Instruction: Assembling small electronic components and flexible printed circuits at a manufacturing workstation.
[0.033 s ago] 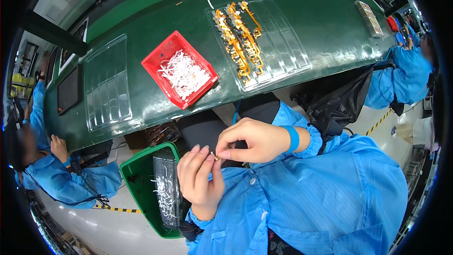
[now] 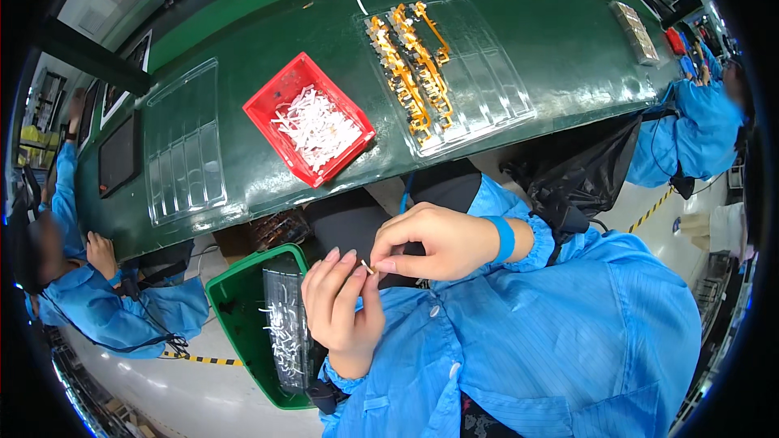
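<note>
My two hands meet over my lap, below the table's front edge. Between their fingertips is a tiny thin piece with a white end; its kind is too small to make out. My right hand, with a blue band at the wrist, pinches it between thumb and forefinger. The thumb and forefinger of my left hand close on the same piece from the other side, its remaining fingers loosely bent. Beyond, a clear plastic tray holds rows of orange flexible circuit strips. A red bin contains many white strips.
A green bin with a clear tray bearing white bits stands beside my left forearm. Another clear tray and a dark flat panel lie on the green table. Co-workers in blue sit at left and right. A black bag hangs at the table edge.
The fingers of my left hand have shifted slightly to the left. My right hand stays where it was, the small piece still in its pinch.
</note>
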The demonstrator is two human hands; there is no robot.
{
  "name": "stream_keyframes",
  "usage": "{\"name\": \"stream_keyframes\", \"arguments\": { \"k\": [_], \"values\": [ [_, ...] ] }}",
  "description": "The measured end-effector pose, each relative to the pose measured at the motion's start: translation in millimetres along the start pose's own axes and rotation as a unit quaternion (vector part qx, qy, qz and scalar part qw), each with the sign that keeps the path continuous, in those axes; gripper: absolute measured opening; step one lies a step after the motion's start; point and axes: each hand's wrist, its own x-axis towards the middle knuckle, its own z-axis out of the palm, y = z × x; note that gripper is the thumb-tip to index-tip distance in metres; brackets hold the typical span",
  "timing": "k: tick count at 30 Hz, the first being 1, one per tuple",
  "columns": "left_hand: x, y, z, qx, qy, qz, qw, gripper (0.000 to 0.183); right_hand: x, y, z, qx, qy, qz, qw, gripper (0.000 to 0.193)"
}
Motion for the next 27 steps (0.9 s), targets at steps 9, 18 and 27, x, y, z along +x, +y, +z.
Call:
{"name": "stream_keyframes", "arguments": {
  "k": [9,18,27],
  "values": [
    [1.9,3.5,-1.3,0.025,-0.017,-0.028,0.999,0.009,1.2,-2.5,1.2,-0.033,-0.011,-0.05,0.998,0.013],
    [-83.0,-68.7,-58.0,-0.041,0.23,-0.434,0.87,0.008,-4.7,-2.3,-4.5,0.053,0.015,0.037,0.998,0.009],
    [-99.9,-45.0,-58.9,0.053,0.027,-0.486,0.872,0.026,0.2,2.0,5.9,0.205,0.0,0.075,0.976,0.014]
  ]
}}
